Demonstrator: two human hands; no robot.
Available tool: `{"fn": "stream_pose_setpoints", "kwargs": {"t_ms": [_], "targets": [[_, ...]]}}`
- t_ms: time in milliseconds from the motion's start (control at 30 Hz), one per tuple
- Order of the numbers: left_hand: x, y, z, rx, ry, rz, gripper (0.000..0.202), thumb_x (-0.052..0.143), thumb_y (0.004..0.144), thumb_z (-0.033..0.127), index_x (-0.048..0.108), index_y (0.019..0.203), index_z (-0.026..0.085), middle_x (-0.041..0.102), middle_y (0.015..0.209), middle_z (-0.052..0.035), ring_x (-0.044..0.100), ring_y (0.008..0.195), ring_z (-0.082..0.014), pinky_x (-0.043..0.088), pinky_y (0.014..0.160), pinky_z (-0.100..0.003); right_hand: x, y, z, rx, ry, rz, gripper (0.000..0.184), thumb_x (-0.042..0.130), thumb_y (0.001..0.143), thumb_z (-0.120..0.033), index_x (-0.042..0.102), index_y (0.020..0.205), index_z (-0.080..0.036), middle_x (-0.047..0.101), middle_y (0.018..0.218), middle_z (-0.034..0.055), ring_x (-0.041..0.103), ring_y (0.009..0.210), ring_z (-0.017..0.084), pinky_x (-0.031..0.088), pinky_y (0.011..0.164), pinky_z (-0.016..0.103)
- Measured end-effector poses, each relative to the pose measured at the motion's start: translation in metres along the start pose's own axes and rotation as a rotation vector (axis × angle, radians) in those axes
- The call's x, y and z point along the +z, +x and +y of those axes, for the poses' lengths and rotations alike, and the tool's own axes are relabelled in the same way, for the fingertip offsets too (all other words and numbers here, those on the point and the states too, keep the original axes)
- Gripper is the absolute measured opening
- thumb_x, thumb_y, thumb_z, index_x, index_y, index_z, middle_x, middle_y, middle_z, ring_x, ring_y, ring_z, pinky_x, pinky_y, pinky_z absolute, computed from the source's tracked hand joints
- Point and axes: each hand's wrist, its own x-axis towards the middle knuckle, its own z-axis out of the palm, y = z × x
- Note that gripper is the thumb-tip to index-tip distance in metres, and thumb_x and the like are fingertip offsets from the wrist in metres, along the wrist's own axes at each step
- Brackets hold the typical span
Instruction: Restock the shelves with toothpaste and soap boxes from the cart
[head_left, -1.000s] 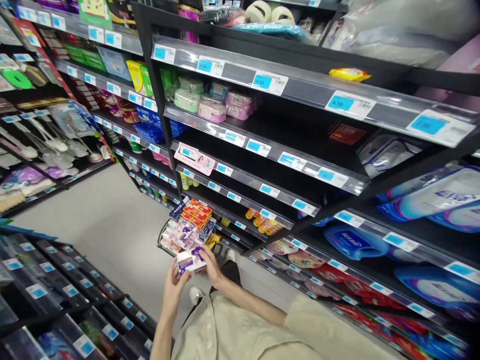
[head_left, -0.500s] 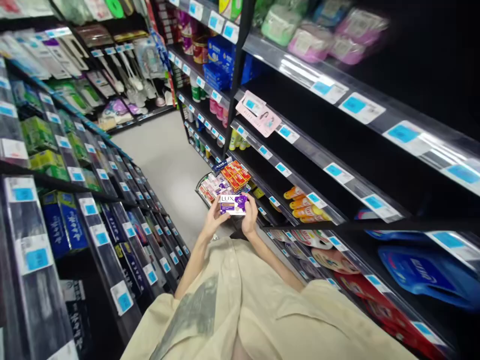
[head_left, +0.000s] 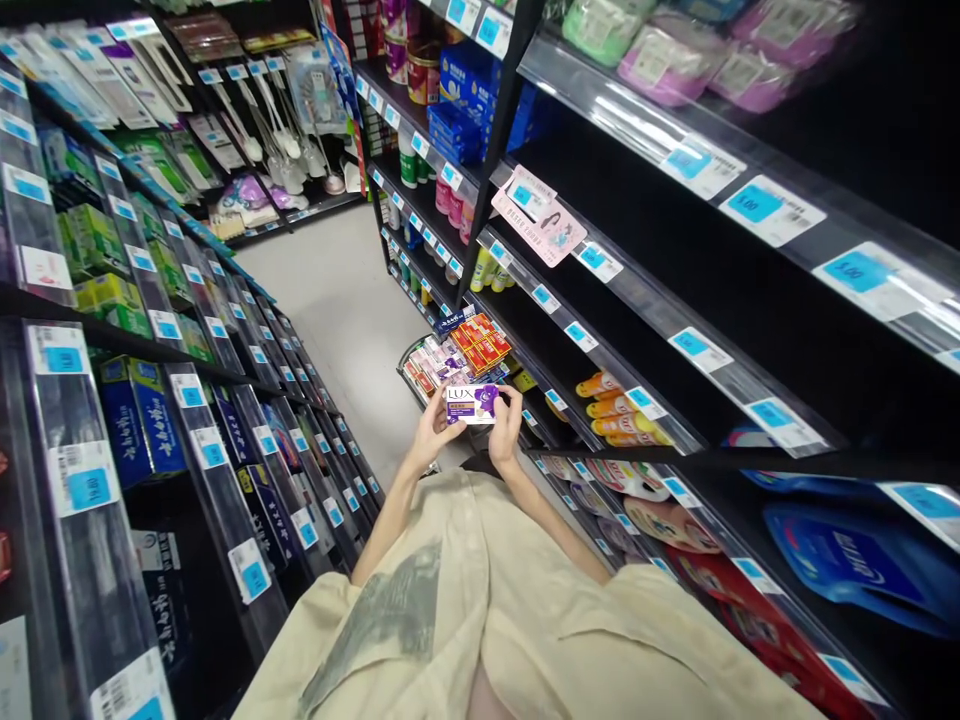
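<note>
Between both hands, in front of my waist, is a white and purple soap box [head_left: 471,405] marked LUX, its printed face turned up toward me. My left hand [head_left: 433,428] grips its left end, thumb along the lower edge. On the right end, my right hand [head_left: 507,425] is closed with fingers around the edge. Just beyond the box stands a cart or basket [head_left: 405,366] filled with several small boxes. Red and yellow boxes [head_left: 481,343] are stacked at its right, and pinkish-white boxes [head_left: 436,362] lie at its left.
Shelves with price tags line both sides of a narrow aisle with a pale floor [head_left: 330,290]. On the right are orange packs [head_left: 619,408], a pink card sign [head_left: 538,215] and a blue bottle [head_left: 855,555]. Blue boxes [head_left: 141,415] stand on the left. Brushes [head_left: 281,140] hang at the far end.
The view has shifted slightly, so the shelves and cart appear a little further right. Both hands still hold the soap box, which keeps nearly the same pose.
</note>
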Motion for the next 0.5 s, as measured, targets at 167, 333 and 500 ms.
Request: {"fn": "stream_pose_setpoints", "kwargs": {"t_ms": [167,333,500], "targets": [[0.007,0.000,0.001,0.266,0.270,0.188,0.090,0.079,0.086,0.040,0.035,0.162,0.023,0.064,0.123,-0.0098,0.067,0.110,-0.0223,0.056,0.101,-0.037,0.006,0.009,0.000,0.265,0.199,-0.178,0.040,0.064,0.088,-0.057,0.065,0.109,-0.023,0.071,0.110,0.0056,0.066,0.101,0.023,0.055,0.090,0.036],[0.017,-0.004,0.016,0.733,0.611,0.251,0.072,0.068,0.085,0.011,0.049,0.152,0.027,0.068,0.108,-0.0048,0.064,0.101,-0.0198,0.056,0.091,-0.036,0.014,0.012,-0.020,0.629,0.673,-0.469,0.046,0.058,0.090,-0.063,0.069,0.109,-0.023,0.077,0.108,0.0078,0.070,0.109,0.028,0.058,0.093,0.042],[0.028,-0.017,0.026,1.032,0.799,0.015,0.051,0.054,0.090,-0.006,0.067,0.127,0.026,0.076,0.099,-0.0033,0.063,0.094,-0.0184,0.056,0.083,-0.033,0.006,0.012,-0.030,0.784,0.823,-0.529,0.040,0.058,0.091,-0.058,0.069,0.110,-0.026,0.077,0.101,0.0068,0.073,0.097,0.028,0.063,0.084,0.046]]}}
